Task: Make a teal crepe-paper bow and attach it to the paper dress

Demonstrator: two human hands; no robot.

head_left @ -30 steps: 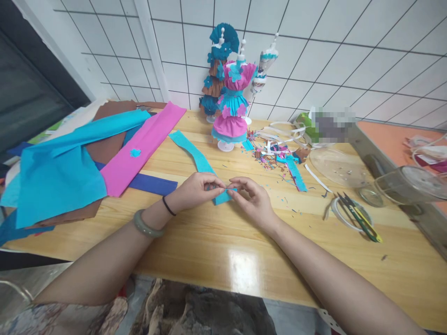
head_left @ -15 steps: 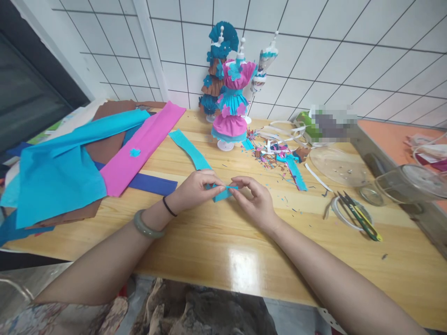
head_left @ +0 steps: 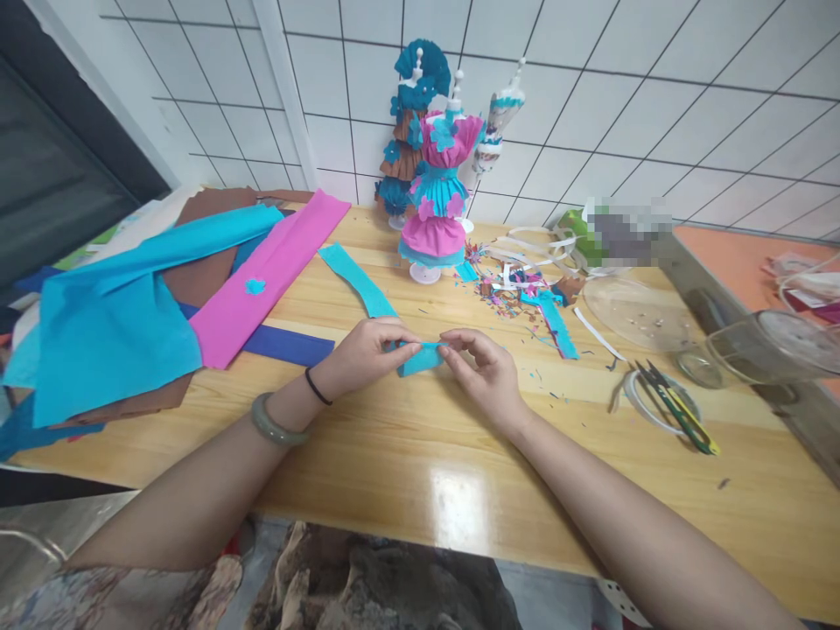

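Between my hands, just above the wooden table [head_left: 367, 455], is a small piece of turquoise crepe paper [head_left: 421, 360]. My left hand [head_left: 374, 352] pinches its left end between thumb and fingers, and my right hand [head_left: 482, 372] pinches the right end. The upper edge runs straight between the fingertips while the lower part hangs down. Just beyond my left hand lies a longer turquoise paper strip [head_left: 360, 282], its near end close to my fingers. Behind stands a miniature dress form [head_left: 441, 175] covered in pink and turquoise ruffles with paper flowers.
Folded turquoise paper [head_left: 111, 350], a pink strip [head_left: 276, 276] and a dark blue strip [head_left: 289, 345] lie left. Paper scraps [head_left: 508, 293] are scattered right of the dress form. Thread snips [head_left: 679, 409] rest on a ribbon roll, near a clear plastic container [head_left: 774, 346].
The turquoise piece is now stretched flatter, with more of its face showing. My fingertips have moved slightly apart along its upper edge.
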